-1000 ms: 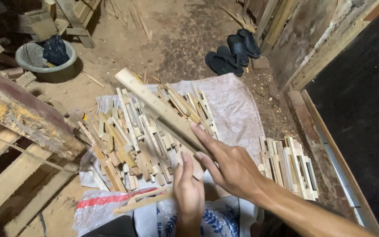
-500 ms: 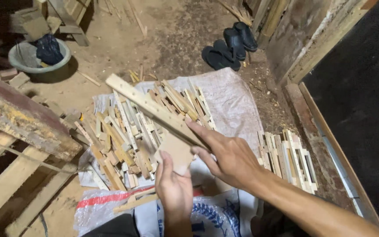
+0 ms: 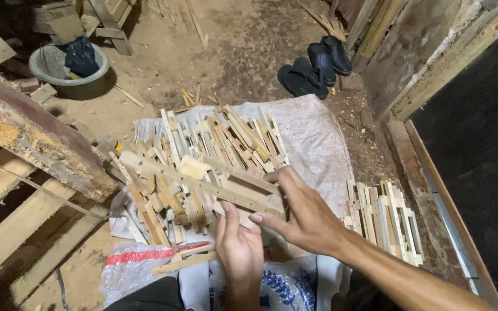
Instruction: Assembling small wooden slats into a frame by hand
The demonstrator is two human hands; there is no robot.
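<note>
A long notched wooden strip [image 3: 203,179] lies across both hands above the pile of wood offcuts [image 3: 203,155]. The right hand [image 3: 306,216] pinches its near end; the left hand [image 3: 238,249] supports it underneath, fingers curled. Beneath, a white woven sack [image 3: 318,135] covers the dirt floor [image 3: 237,52]; 2 pairs of dark sandals [image 3: 315,66] lie beyond.

Pale, matt bare wood for the slotted strip [image 3: 203,181] and piled offcuts [image 3: 203,150] (rough-sawn edges); coarse woven plastic sack [image 3: 312,138]; dull black rubber sandals [image 3: 315,66]; dusty dirt floor [image 3: 231,52].
</note>
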